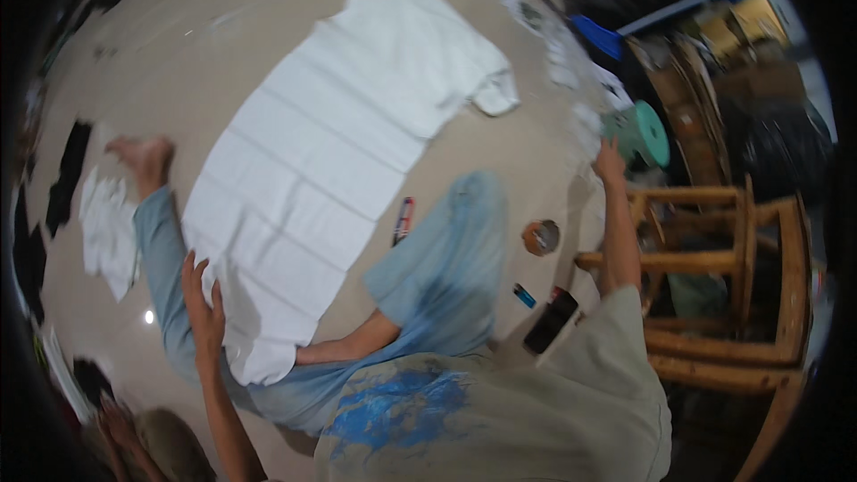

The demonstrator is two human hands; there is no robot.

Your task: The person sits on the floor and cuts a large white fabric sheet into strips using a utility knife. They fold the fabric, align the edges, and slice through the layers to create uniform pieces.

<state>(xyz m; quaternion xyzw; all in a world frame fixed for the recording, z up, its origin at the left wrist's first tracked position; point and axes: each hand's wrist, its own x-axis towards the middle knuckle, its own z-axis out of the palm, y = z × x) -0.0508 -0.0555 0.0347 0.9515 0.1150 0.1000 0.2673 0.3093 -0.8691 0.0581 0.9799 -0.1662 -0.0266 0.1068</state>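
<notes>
A long white cloth (303, 152), crossed by several straight crease lines, lies spread over the tiled floor. Its far end is shaped like part of a garment; the near end rests by my bent leg. My left hand (205, 305) hovers at the cloth's near left edge, fingers apart and holding nothing. Out to the right, my right hand (610, 162) reaches to a pale green cylinder (652, 134) with a round end, its fingers stretched out against or just beside it. Blur hides whether they touch.
A red-and-dark pen-like item (403, 220), a round brown dish (540, 237), a blue lighter (524, 295) and a black phone (551, 321) lie around my right knee. A wooden frame (696, 263) stands at right. Another person's hands (120, 428) show at lower left.
</notes>
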